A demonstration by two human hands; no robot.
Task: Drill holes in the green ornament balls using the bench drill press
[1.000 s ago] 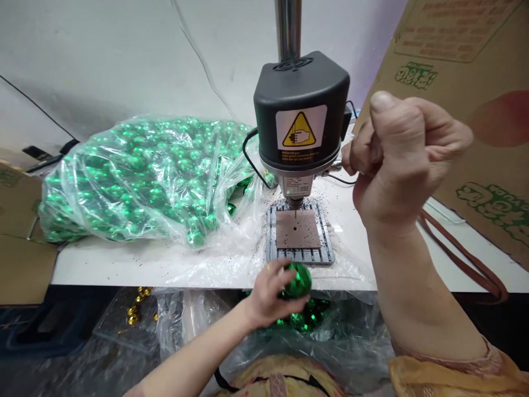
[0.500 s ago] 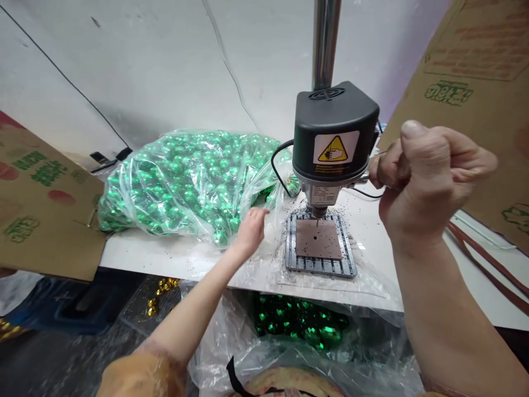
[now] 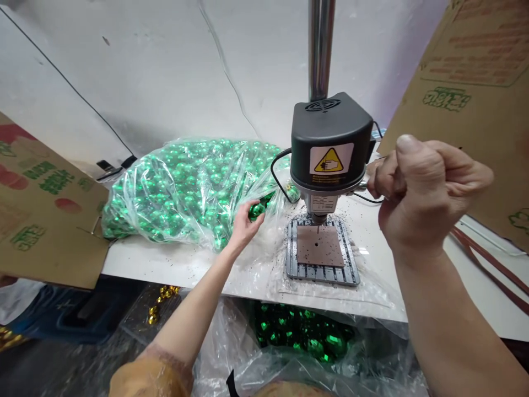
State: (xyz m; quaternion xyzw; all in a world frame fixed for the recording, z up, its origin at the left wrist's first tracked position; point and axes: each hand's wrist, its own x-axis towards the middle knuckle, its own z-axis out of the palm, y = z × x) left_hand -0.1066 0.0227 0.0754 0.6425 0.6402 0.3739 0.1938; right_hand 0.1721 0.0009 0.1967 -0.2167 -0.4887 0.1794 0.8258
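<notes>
My left hand is at the mouth of a clear plastic bag full of shiny green balls. Its thumb and fingers are closed around one green ball. My right hand makes a fist beside the drill press, wrapped around its feed handle, which the fingers mostly hide. Below the chuck, a thin bit hangs over a brown square plate with a small dark hole. The plate lies on the slotted metal base.
Dark shavings surround the base on the white table. Cardboard stands at left, with another cardboard piece at right. Under the front edge, an open plastic bag holds more green balls. A black cable loops beside the drill.
My left hand has moved slightly left and its fingers have closed on a green ball at the bag's mouth. My right hand keeps its grip by the drill. The view has shifted slightly.
</notes>
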